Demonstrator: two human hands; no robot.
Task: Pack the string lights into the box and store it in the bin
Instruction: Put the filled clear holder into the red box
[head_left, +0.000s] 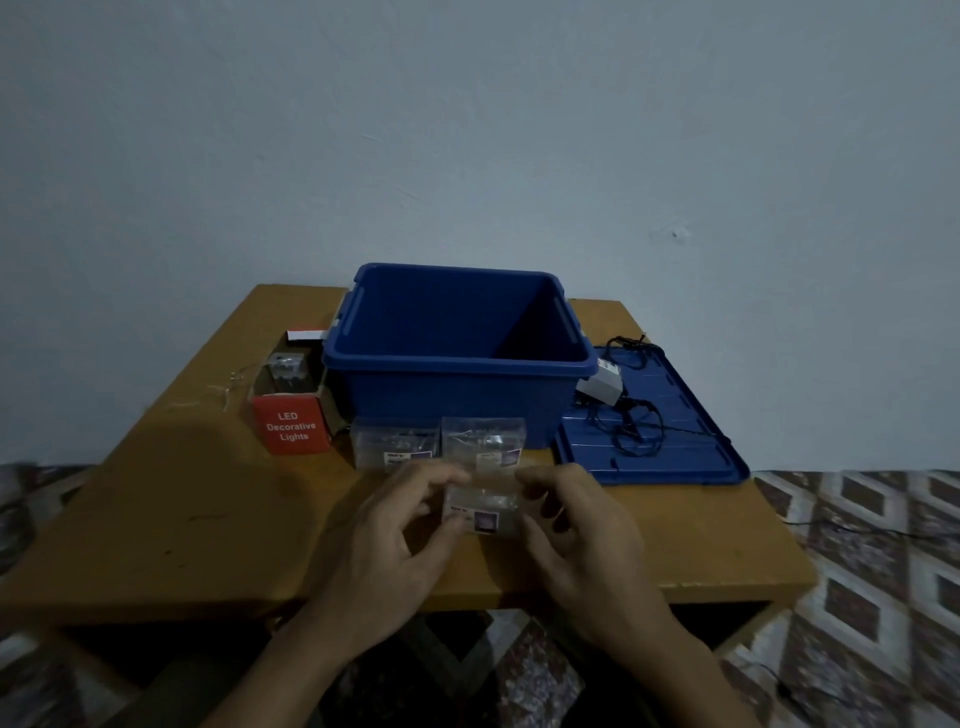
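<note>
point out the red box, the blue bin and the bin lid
red box (293, 427), head view, front face with the lettering
blue bin (447, 400), head view, front wall
bin lid (693, 462), head view, bare near right part

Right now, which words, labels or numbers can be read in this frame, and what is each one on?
"LED Decorative Lights": white print on the red box, left of the blue bin.
Label on the held clear pack: too blurred to read.
Labels on the left table pack and right table pack: too blurred.
</note>
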